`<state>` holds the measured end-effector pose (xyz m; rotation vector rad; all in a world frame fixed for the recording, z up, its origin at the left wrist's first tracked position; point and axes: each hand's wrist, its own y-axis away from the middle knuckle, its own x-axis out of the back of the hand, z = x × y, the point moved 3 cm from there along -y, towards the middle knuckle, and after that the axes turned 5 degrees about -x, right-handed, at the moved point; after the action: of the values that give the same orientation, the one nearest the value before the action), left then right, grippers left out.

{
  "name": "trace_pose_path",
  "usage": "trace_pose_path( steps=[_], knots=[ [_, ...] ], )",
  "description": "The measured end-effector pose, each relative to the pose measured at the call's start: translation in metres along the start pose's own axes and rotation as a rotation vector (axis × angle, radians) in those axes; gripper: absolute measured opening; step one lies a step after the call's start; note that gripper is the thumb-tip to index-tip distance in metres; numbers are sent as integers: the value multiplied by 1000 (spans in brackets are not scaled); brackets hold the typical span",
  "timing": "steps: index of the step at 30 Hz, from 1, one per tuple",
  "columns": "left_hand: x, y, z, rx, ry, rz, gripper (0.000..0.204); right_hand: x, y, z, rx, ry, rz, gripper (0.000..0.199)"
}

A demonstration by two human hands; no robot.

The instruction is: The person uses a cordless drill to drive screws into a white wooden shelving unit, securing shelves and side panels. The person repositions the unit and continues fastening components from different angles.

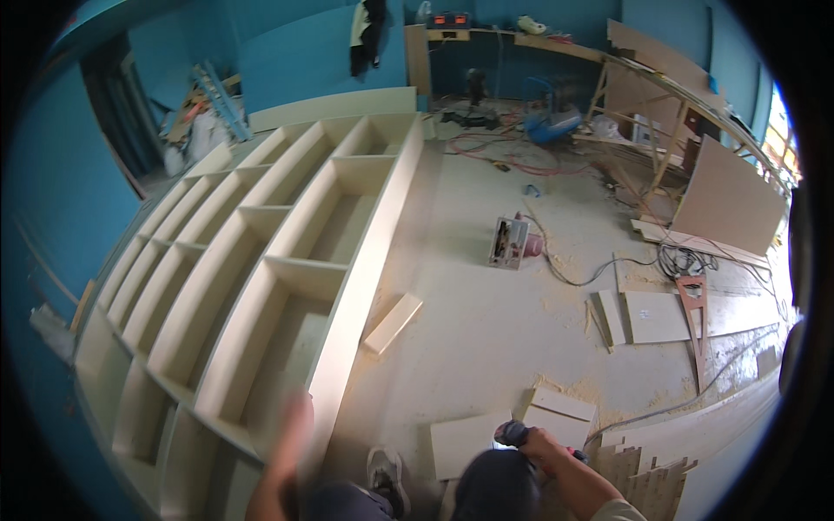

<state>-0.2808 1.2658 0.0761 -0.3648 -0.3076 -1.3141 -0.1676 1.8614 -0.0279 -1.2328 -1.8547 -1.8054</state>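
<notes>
A large pale wooden shelf unit [365, 260] with many compartments lies on the floor to my left. My left hand [295, 425] is smeared by motion over its near right edge; I cannot tell whether it touches the wood or how its fingers are set. Beside my right knee, my right hand [546, 448] is wrapped round a cordless drill [512, 432], dark with red parts. The drill's tip is hard to make out. Below it lie pale board offcuts [460, 438], and a shoe [385, 473] shows between the unit and these boards.
A short wood block [393, 324] rests beside the unit. Farther off lies a circular saw [506, 243] with its cord trailing right. A handsaw [692, 304] lies across boards [651, 317] at right. Notched strips [647, 473] lie near right; a wooden workbench [669, 91] stands behind.
</notes>
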Motion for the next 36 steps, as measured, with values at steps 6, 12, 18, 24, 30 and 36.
trace_pose_path(
  steps=[6, 12, 18, 24, 30, 36],
  knots=[
    [-91, -194, 2, -232, -603, 152, 18, 139, 61, -20, -204, -185, 362, 42],
    [-131, -233, -7, -160, -555, 214, 11, 264, 125, -81, -405, -240, 575, 28],
    [-151, -235, -38, 98, -434, -52, 30, 370, 166, -162, -432, -172, 683, 29],
    [-128, -237, -26, -103, -525, -7, 25, 407, 177, -256, -60, -397, 763, 30],
    [-110, -246, -37, -34, -270, -110, 48, 406, 135, -300, 336, -513, 776, 59],
    [-108, -247, 26, -107, 15, -263, 42, 385, 62, -333, 684, -806, 718, 43]
  ],
)
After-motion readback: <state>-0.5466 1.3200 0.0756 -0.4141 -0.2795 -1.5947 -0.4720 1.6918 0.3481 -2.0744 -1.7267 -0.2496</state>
